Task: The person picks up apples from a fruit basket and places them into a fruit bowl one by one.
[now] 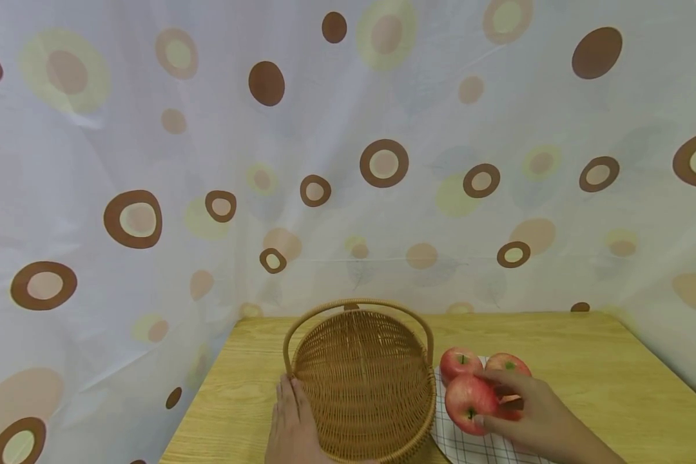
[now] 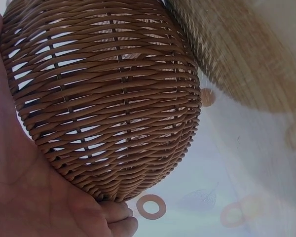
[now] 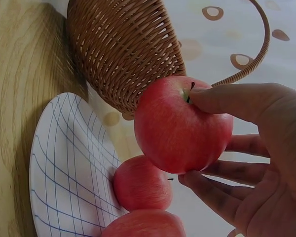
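Note:
Between thumb and fingertips my right hand (image 1: 536, 412) holds a red apple (image 1: 470, 401), raised above a white plate with a dark grid (image 3: 64, 163). The thumb presses by the stem in the right wrist view. More apples sit on the plate, including one at the back left (image 1: 460, 362) and one at the back right (image 1: 510, 362), partly hidden by the hand. Left of the plate stands a brown wicker basket (image 1: 365, 380) with an arched handle. My left hand (image 1: 294, 422) lies against its left side, fingers extended along the weave and thumb toward the front rim.
Everything stands on a light wooden table (image 1: 591, 367). A white curtain with brown and yellow circles (image 1: 348, 193) hangs behind it and along both sides. The basket's handle (image 1: 356, 301) rises over its opening.

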Motion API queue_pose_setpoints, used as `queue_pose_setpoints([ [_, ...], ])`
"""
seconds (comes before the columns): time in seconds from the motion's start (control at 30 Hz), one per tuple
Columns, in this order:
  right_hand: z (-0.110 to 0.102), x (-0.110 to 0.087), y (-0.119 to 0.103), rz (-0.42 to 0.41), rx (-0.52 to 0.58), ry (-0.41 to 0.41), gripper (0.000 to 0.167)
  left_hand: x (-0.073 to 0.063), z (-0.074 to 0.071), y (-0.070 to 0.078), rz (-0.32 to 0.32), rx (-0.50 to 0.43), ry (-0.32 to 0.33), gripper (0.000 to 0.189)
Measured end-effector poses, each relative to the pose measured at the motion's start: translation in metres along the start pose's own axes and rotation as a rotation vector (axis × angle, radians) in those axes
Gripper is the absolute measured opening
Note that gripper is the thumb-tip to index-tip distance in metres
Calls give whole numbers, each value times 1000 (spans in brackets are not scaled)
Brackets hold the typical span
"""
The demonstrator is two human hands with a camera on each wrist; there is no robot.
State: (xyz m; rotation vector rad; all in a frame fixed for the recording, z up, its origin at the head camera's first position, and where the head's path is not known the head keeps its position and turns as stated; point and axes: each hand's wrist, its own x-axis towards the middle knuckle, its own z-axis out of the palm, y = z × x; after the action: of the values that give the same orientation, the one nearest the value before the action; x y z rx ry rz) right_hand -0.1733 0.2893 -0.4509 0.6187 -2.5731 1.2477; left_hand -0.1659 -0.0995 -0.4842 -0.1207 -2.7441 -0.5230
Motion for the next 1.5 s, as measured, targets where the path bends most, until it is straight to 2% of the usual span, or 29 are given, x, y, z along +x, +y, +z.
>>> queue_pose_setpoints([
  [0.1,0,1,1,29,30,-60,63,0,-1,0,-10,-13,-19,156],
  [0.23,3,2,6,24,44,-102,61,1,-3,1,-24,-27,-40,158],
  [0.47,7,3,16,-20,45,-164,55,2,-5,3,-40,-25,-42,163],
  [0.8,12,3,17,-48,2,-199,51,1,-1,-1,24,35,17,155],
  [1.13,12,5,15,-8,-81,-229,46,0,-2,1,-3,31,4,155],
  [1.4,12,7,13,28,-54,-277,46,0,-3,2,-16,31,-5,152],
  [1.5,12,7,13,12,-34,-288,44,0,-3,2,-16,30,-5,151],
])
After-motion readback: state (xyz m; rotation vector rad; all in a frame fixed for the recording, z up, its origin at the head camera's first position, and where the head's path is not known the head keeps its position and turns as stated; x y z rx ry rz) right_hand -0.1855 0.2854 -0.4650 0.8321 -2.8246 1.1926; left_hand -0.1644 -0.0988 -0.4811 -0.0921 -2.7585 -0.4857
